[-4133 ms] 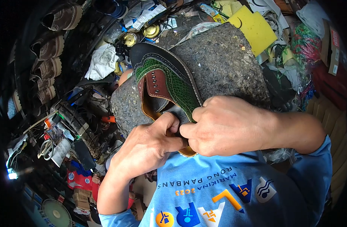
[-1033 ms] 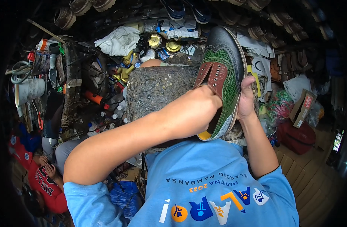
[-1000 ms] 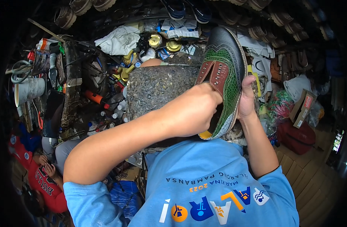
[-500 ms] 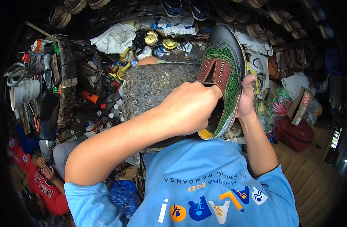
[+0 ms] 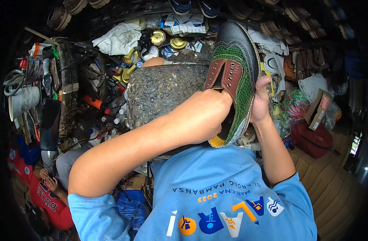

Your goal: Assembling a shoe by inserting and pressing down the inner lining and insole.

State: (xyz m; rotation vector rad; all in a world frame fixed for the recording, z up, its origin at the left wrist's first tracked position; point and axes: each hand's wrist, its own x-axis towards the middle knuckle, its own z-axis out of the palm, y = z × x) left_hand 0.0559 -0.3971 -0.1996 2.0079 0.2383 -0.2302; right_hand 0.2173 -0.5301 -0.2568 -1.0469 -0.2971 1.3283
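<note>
A lace-up dress shoe (image 5: 242, 86) points its toe away from me, with a black toe cap, green scaly-textured sides and brown eyelet flaps without laces. My right hand (image 5: 260, 98) supports it along the right side, thumb up beside the sole edge and the other fingers hidden behind it. At the opening, my left hand (image 5: 210, 114) is closed over the left rim. Its fingertips are out of sight in the shoe. Yellow lining (image 5: 217, 141) shows at the heel end. Under my left forearm lies a dark, rough-topped block (image 5: 164, 88).
Tools, a phone (image 5: 51, 122) and a white cup (image 5: 25, 102) are at left. Open tins (image 5: 158, 37) and a crumpled white cloth (image 5: 119, 39) lie beyond the block. A red bag (image 5: 312, 136) sits at right. Another person (image 5: 47, 193) is at lower left.
The shoe and both hands have shifted slightly away from me, and the whole view has shifted a little too. Both hands keep the same hold.
</note>
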